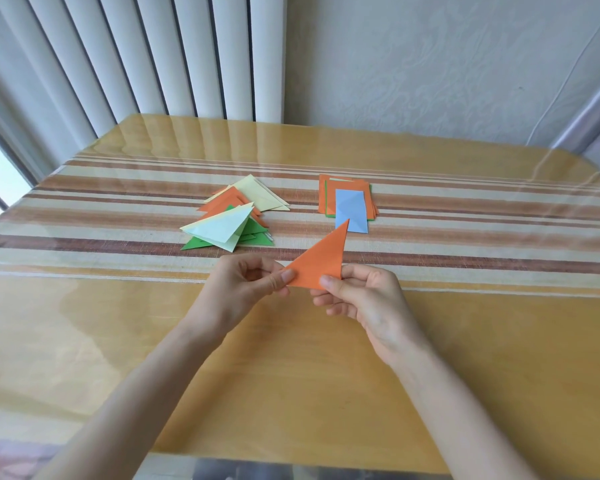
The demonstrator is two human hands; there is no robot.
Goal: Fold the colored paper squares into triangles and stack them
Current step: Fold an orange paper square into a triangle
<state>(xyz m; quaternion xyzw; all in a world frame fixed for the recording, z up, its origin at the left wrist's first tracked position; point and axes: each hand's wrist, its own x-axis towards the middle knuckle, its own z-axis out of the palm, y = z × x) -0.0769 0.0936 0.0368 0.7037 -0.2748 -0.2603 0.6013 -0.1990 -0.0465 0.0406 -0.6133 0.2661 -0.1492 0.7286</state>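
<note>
Two hands meet above the middle of the table [465,341], sharing one folded orange triangle [317,263] held clear of the surface. The left hand [246,282] pinches its left tip between thumb and fingers. The right hand [364,299] pinches its lower right corner the same way, and the long point stands up toward the far edge. Beyond the hands, left of centre, lies a loose pile of folded triangles [232,220] in pale yellow, orange, green and light green. Well apart to its right sits a stack of squares [347,199], orange and green, with a pale blue sheet [350,209] on top overhanging the near side. Vertical blinds [153,53] hang behind the far left corner.
</note>
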